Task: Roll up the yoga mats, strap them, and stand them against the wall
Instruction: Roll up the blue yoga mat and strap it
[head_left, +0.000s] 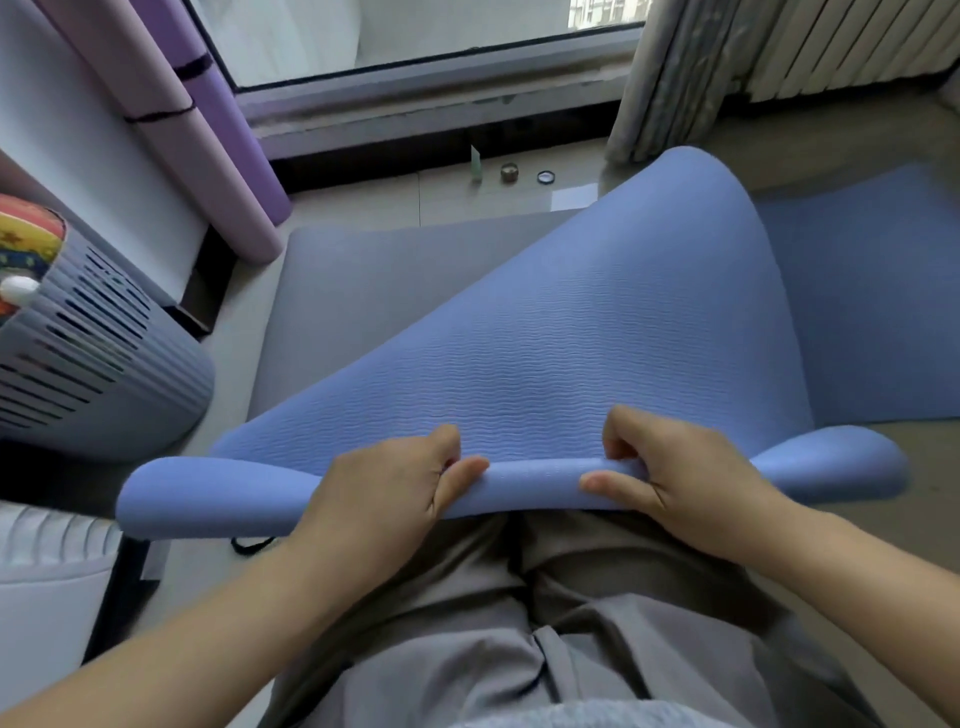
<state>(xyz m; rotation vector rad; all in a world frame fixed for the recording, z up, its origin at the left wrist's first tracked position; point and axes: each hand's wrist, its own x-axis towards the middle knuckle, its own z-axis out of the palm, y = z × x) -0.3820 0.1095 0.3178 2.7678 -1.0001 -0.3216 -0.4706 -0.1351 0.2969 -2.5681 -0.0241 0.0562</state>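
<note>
A blue yoga mat (571, 332) lies across the floor, its near end lifted and curled over at my lap. My left hand (384, 493) pinches that curled near edge left of centre, thumb on top. My right hand (685, 478) grips the same edge right of centre, fingers curled over it. The mat's grey underside (363, 291) shows at the left. Two rolled mats, one pink (171, 135) and one purple (234, 119), lean against the wall at the upper left, each bound with a black strap. A black cord (252, 544) lies on the floor under the mat's left corner.
A grey slotted basket (104, 358) stands at the left, a white ribbed object (47, 551) below it. Small items (511, 172) sit on the floor by the window sill. Curtains (675, 78) hang at the upper right. My grey-trousered legs (519, 623) fill the foreground.
</note>
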